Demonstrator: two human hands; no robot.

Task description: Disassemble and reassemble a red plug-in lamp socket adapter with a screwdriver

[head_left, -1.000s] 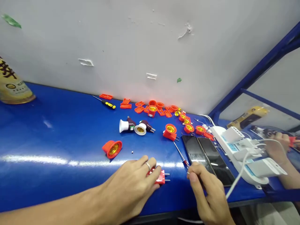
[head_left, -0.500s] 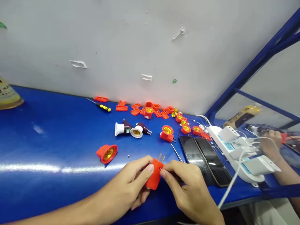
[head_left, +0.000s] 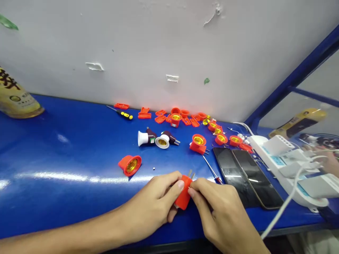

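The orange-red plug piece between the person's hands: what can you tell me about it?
This orange-red plug body looks like moulded plastic: a chunky, rounded block with two flat metal prongs pointing up and away from the person, slightly tilted. The left hand holds one side with its thumb, and the right hand holds the other with its fingers. Those fingers hide part of it.

Bright light, white glare along the blue bench (head_left: 66, 141) (edges slightly bowed).

The blue table (head_left: 66, 141) carries a red lamp socket (head_left: 129, 165) beyond the left hand (head_left: 150, 201), and two phones (head_left: 246, 176) and what looks like a thin screwdriver (head_left: 210, 169) beyond the right hand (head_left: 219, 208).
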